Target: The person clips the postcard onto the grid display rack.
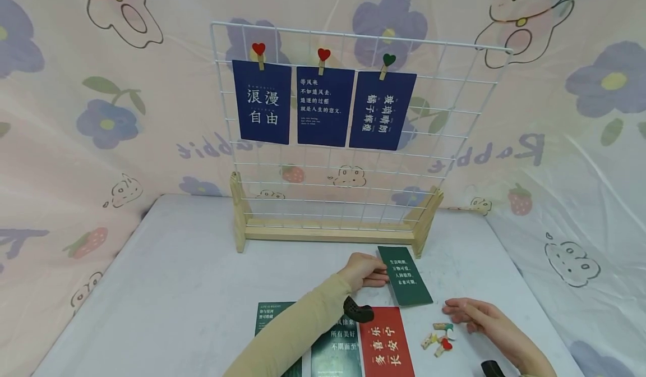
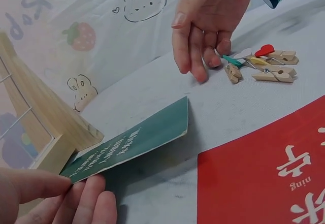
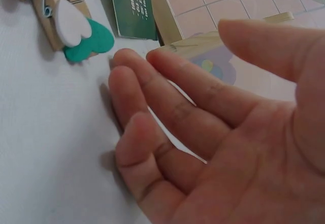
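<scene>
We see the left hand (image 1: 364, 271) pinching the near-left edge of a dark green card (image 1: 405, 276) with white lettering, which lies just in front of the wooden stand (image 1: 323, 230), near its right foot. The left wrist view shows what the head view hides: the card's pinched end is lifted off the table (image 1: 166, 287), thumb above and fingers below. To the right, the right hand (image 1: 479, 316) rests open with relaxed fingers, holding nothing, beside the clothespins (image 1: 440, 338). The right wrist view reveals white and green heart tips.
</scene>
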Motion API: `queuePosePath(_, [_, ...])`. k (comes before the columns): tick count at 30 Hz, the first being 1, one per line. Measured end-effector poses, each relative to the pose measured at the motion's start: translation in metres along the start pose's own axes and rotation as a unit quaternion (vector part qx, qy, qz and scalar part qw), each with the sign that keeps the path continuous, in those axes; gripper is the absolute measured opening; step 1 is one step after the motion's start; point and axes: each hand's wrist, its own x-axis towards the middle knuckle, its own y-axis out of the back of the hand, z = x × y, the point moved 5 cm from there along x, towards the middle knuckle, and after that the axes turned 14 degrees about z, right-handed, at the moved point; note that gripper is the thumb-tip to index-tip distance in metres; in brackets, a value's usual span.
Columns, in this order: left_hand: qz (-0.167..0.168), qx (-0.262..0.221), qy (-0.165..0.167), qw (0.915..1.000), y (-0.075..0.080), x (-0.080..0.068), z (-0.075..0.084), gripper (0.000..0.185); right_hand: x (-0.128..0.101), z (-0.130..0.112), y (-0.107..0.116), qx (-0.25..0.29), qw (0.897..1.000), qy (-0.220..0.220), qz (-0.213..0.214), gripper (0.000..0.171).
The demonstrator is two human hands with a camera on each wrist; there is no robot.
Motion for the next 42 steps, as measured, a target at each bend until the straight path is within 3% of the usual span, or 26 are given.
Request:
queuePosePath(8, [0.005, 0.001, -0.006, 1.0, 0.007, 0.002, 0.001, 0.016, 0.002, 0.004, 0.001, -0.013, 1.0, 0.004, -0.008, 0.057])
queuePosePath(12, [0.003, -0.005, -0.015, 0.9999, 0.009, 0.001, 0.0, 0.015, 0.004, 0.004, 0.001, -0.024, 0.999, 0.029, -0.028, 0.051])
queuePosePath(23, [-0.006, -0.014, -0.031, 0.9994, 0.018, -0.005, 0.012, 0.014, 0.009, 0.006, 0.0, 0.01, 0.997, 0.052, -0.064, 0.043])
queuePosePath(35, [-0.021, -0.029, -0.053, 0.998, 0.03, -0.013, 0.026, 0.014, 0.012, 0.001, -0.001, -0.03, 0.995, 0.087, -0.047, 0.031])
queuePosePath(42, [-0.022, -0.025, -0.065, 0.9973, 0.05, -0.019, 0.03, 0.017, 0.011, 0.005, -0.003, -0.045, 0.995, 0.082, -0.046, 0.028])
